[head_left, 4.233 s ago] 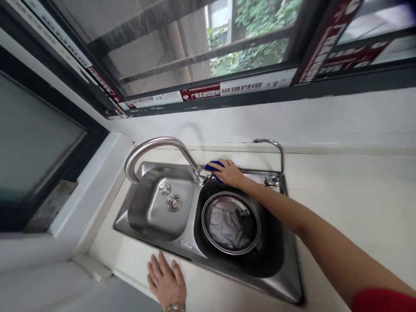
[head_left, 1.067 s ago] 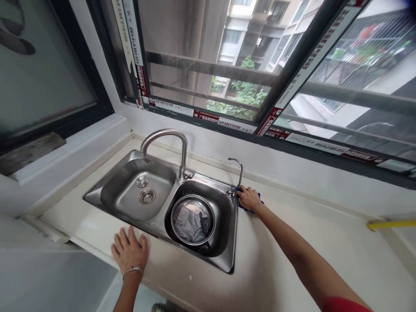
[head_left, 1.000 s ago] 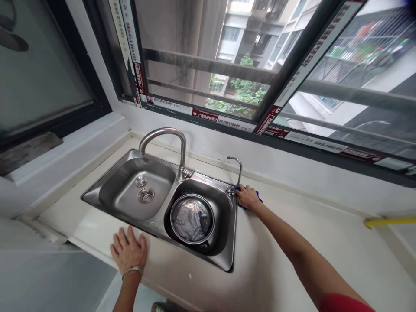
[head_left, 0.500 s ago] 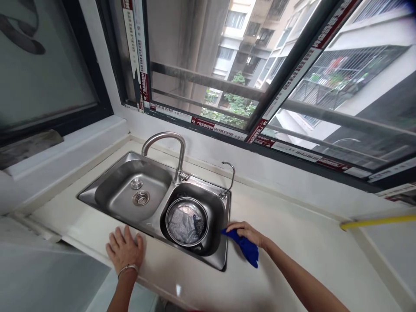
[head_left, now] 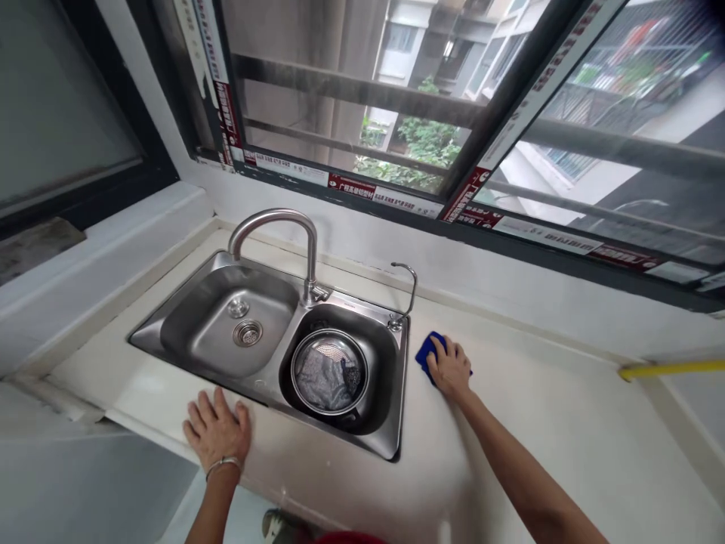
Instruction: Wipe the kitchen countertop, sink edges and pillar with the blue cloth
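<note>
My right hand (head_left: 451,368) presses a blue cloth (head_left: 429,349) onto the white countertop (head_left: 510,423), just right of the sink. Its fingers lie over the cloth, which shows beyond the fingertips. My left hand (head_left: 217,431) rests flat near the counter's front edge, fingers spread, with a bracelet at the wrist and nothing in it. Between the hands lies the double-bowl steel sink (head_left: 403,378). In its right bowl sits a round metal colander (head_left: 293,370) holding a crumpled grey cloth (head_left: 324,378).
A tall curved faucet (head_left: 311,257) rises behind the sink, and a thin small tap (head_left: 414,283) stands at its back right corner. The left bowl has a drain (head_left: 248,332). A yellow pipe (head_left: 674,369) runs along the right wall. Windows line the back.
My right hand has moved back, away from me, and slightly right with the blue cloth, which was hanging from its fingers and now lies under them. My left hand stays in place.
</note>
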### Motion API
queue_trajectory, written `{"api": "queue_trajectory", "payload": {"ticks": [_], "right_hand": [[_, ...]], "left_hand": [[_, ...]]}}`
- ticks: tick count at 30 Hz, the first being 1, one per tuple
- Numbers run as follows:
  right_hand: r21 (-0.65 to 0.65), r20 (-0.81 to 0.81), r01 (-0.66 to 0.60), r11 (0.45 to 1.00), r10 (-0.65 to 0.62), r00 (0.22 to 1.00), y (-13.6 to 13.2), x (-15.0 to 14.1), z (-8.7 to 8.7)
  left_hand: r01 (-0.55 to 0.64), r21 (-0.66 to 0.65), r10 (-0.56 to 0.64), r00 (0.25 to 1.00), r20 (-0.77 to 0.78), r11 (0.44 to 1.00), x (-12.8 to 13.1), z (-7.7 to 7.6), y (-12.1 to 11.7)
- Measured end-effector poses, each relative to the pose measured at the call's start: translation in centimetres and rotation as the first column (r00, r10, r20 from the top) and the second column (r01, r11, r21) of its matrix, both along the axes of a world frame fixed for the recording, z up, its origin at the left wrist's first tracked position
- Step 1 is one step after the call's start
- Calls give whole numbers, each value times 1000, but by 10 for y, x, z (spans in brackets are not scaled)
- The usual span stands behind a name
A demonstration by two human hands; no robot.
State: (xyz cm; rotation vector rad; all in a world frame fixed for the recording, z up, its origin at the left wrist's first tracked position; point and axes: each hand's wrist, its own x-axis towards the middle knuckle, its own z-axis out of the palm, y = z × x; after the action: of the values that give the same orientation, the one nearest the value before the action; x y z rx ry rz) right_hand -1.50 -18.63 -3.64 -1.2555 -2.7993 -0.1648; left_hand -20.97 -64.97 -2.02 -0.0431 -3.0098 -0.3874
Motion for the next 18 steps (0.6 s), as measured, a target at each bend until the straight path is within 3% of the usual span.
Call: {"api": "queue_trajectory", "payload": {"ticks": [6,10,14,18], "right_hand": [[-50,-15,95,994,-96,995,57,-85,4],[-76,-10,103,992,-105,994,81,-121,1],[-57,-10,30,998,-31,999,76,-122,2],[-38,-23,-172,984,172,985,48,-92,8]], "left_hand": [[10,-26,-11,1000,-21,1000,-3,-4,2],[5,-32,-5,1000,-9,999,-3,-5,3],[-3,-28,3,1000,-1,1000,-3,-5,3],[9,-19,-9,1000,-16,1000,-3,-5,2]]}}
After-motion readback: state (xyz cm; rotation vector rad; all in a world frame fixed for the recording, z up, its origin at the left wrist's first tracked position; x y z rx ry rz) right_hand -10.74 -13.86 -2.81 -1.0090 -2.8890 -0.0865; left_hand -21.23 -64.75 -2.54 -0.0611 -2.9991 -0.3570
